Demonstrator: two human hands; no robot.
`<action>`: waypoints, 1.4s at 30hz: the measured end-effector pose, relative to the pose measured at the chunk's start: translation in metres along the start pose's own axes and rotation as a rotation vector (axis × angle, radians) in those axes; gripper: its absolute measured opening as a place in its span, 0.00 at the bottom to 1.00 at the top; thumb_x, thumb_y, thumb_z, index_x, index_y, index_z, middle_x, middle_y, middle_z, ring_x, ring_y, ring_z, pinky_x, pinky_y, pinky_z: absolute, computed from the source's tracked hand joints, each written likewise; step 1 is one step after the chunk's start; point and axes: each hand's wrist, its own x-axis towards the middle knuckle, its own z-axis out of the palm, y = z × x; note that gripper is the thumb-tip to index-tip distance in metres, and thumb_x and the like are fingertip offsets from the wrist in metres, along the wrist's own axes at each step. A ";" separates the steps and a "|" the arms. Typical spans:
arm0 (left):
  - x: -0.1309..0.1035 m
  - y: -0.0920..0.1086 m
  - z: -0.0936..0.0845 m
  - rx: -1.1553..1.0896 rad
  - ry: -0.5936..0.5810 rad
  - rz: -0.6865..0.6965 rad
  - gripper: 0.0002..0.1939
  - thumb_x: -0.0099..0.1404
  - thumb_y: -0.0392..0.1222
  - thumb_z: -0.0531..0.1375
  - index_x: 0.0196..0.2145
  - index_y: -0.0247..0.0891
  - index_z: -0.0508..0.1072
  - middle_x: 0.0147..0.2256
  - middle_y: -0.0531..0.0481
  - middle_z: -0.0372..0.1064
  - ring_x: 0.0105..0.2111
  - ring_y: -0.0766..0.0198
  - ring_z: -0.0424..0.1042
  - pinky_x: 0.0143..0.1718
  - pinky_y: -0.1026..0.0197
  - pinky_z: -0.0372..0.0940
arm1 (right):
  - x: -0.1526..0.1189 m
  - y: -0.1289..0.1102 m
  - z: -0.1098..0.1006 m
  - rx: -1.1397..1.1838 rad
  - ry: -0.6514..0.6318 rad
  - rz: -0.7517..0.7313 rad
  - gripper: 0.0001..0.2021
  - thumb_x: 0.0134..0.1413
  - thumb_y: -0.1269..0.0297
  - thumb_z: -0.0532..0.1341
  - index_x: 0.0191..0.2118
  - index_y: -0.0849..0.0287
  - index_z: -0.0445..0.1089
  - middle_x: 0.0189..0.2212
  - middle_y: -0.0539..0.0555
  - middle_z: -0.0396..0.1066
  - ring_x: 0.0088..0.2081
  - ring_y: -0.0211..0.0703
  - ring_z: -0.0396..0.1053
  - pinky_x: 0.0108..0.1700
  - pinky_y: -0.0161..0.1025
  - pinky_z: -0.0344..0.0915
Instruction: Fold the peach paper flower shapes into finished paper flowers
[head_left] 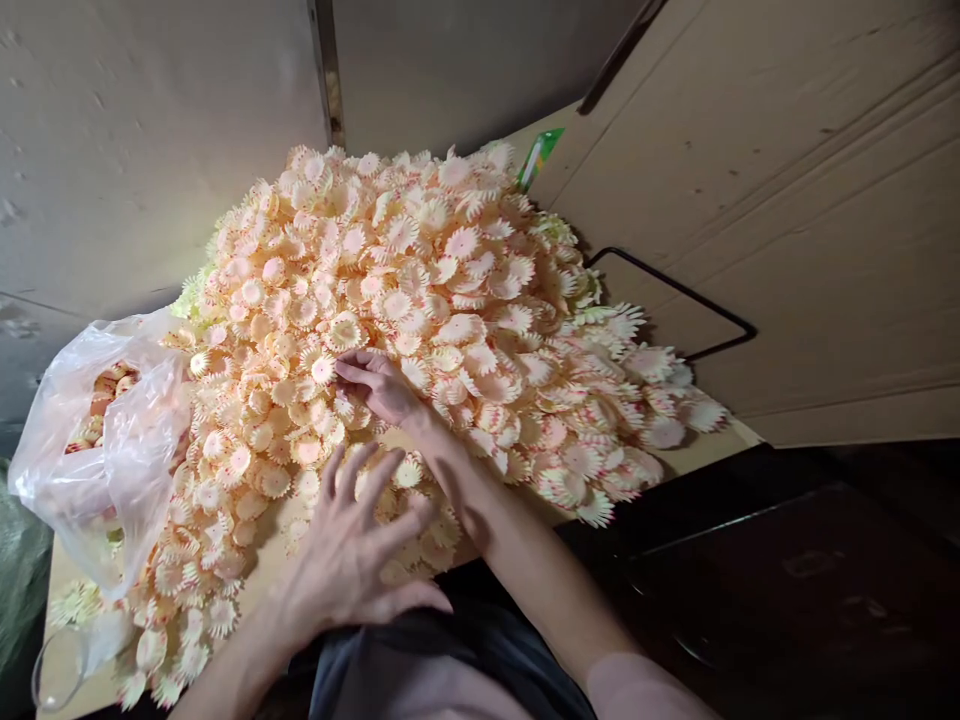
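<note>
A large heap of cream and pink petal pieces (pixel 465 330), round with notched edges like parts of artificial flowers, spreads across the board before me. My right hand (pixel 381 388) reaches into the middle of the heap, thumb and fingers closed at the edge of one petal piece (pixel 323 369) with a pale centre. Nearer to my body, my left hand (pixel 364 550) hovers palm down over the front of the heap, its fingers spread and nothing in them. It partly covers the petal pieces below it.
On the left stands a translucent plastic bag (pixel 146 420) with more pieces inside. A clear round item (pixel 60 668) lies at the front left corner. Cardboard (pixel 787 220) rises on the right, with a black metal loop (pixel 675 290) against it. A green packet (pixel 538 158) sits behind the heap.
</note>
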 end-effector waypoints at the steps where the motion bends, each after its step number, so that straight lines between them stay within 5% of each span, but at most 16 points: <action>1: -0.005 0.010 0.008 0.024 -0.028 0.028 0.40 0.57 0.74 0.56 0.60 0.50 0.66 0.66 0.36 0.53 0.66 0.33 0.49 0.62 0.27 0.48 | 0.000 0.000 0.000 0.006 -0.007 0.002 0.12 0.45 0.59 0.73 0.32 0.60 0.74 0.27 0.48 0.73 0.28 0.33 0.68 0.32 0.32 0.64; 6: -0.018 0.014 0.048 0.121 -0.099 0.022 0.33 0.64 0.66 0.54 0.64 0.56 0.61 0.70 0.41 0.46 0.69 0.33 0.43 0.64 0.25 0.37 | 0.004 0.001 0.000 0.044 -0.013 0.021 0.13 0.43 0.59 0.73 0.32 0.60 0.73 0.26 0.48 0.73 0.27 0.32 0.67 0.29 0.31 0.63; 12: -0.013 -0.031 0.050 0.240 -0.119 -0.064 0.23 0.71 0.51 0.55 0.62 0.56 0.64 0.64 0.41 0.58 0.63 0.42 0.57 0.59 0.35 0.56 | 0.006 0.003 -0.002 0.066 -0.020 0.008 0.13 0.43 0.58 0.73 0.31 0.59 0.72 0.26 0.48 0.73 0.26 0.31 0.66 0.28 0.31 0.63; 18: -0.013 -0.078 0.047 0.276 -0.028 -0.073 0.10 0.67 0.39 0.59 0.45 0.43 0.75 0.45 0.40 0.73 0.44 0.53 0.71 0.36 0.57 0.69 | 0.005 0.001 0.000 0.095 -0.008 0.033 0.14 0.41 0.58 0.74 0.30 0.60 0.73 0.25 0.48 0.73 0.25 0.31 0.65 0.27 0.31 0.62; 21: -0.010 -0.098 0.027 0.315 0.077 0.029 0.06 0.68 0.34 0.57 0.37 0.41 0.75 0.31 0.46 0.72 0.31 0.60 0.70 0.29 0.61 0.65 | 0.005 0.001 0.001 0.115 0.001 0.033 0.14 0.40 0.59 0.75 0.30 0.60 0.73 0.25 0.48 0.73 0.26 0.31 0.66 0.28 0.31 0.62; 25: 0.014 -0.138 -0.028 0.349 0.278 -0.037 0.06 0.66 0.35 0.60 0.35 0.44 0.75 0.30 0.48 0.72 0.31 0.59 0.70 0.33 0.54 0.67 | 0.005 0.002 0.000 0.097 0.020 0.055 0.15 0.40 0.58 0.75 0.31 0.60 0.74 0.25 0.48 0.73 0.26 0.32 0.66 0.28 0.31 0.61; 27: 0.034 -0.160 -0.057 0.387 0.379 -0.160 0.01 0.64 0.40 0.63 0.34 0.44 0.75 0.33 0.47 0.73 0.37 0.54 0.71 0.42 0.45 0.66 | 0.004 0.002 0.000 0.096 0.022 0.055 0.15 0.39 0.58 0.75 0.31 0.60 0.74 0.25 0.47 0.72 0.26 0.32 0.66 0.29 0.31 0.62; 30: 0.061 -0.182 -0.089 0.440 0.514 -0.307 0.13 0.61 0.47 0.67 0.42 0.42 0.75 0.49 0.44 0.71 0.56 0.42 0.63 0.57 0.27 0.50 | 0.003 0.002 0.000 0.096 0.040 0.043 0.15 0.38 0.58 0.75 0.29 0.60 0.74 0.24 0.46 0.71 0.25 0.31 0.66 0.29 0.31 0.62; 32: 0.071 -0.184 -0.098 0.443 0.548 -0.344 0.20 0.55 0.47 0.71 0.44 0.42 0.74 0.54 0.42 0.68 0.60 0.39 0.59 0.58 0.24 0.46 | 0.003 0.002 0.000 0.095 0.049 0.045 0.15 0.38 0.58 0.75 0.29 0.59 0.73 0.24 0.46 0.71 0.26 0.32 0.66 0.29 0.32 0.62; 35: 0.073 -0.166 -0.091 0.407 0.605 -0.380 0.21 0.53 0.47 0.73 0.43 0.43 0.75 0.51 0.41 0.71 0.55 0.43 0.65 0.56 0.34 0.57 | 0.004 0.003 -0.001 0.091 0.030 0.046 0.15 0.38 0.57 0.75 0.30 0.59 0.74 0.26 0.46 0.72 0.26 0.32 0.65 0.30 0.32 0.62; 38: 0.069 -0.134 -0.063 0.174 0.631 -0.380 0.12 0.63 0.50 0.65 0.38 0.39 0.74 0.33 0.47 0.73 0.33 0.61 0.72 0.37 0.56 0.68 | 0.003 0.003 -0.002 0.089 0.015 0.046 0.15 0.40 0.57 0.75 0.30 0.59 0.74 0.26 0.46 0.71 0.26 0.31 0.64 0.31 0.31 0.61; 42: 0.066 -0.097 -0.015 -0.293 0.695 -0.476 0.16 0.66 0.51 0.61 0.28 0.37 0.69 0.21 0.55 0.64 0.19 0.72 0.61 0.22 0.67 0.57 | 0.001 0.001 -0.001 0.060 0.030 0.051 0.14 0.40 0.58 0.74 0.30 0.59 0.74 0.26 0.47 0.70 0.27 0.33 0.64 0.33 0.33 0.62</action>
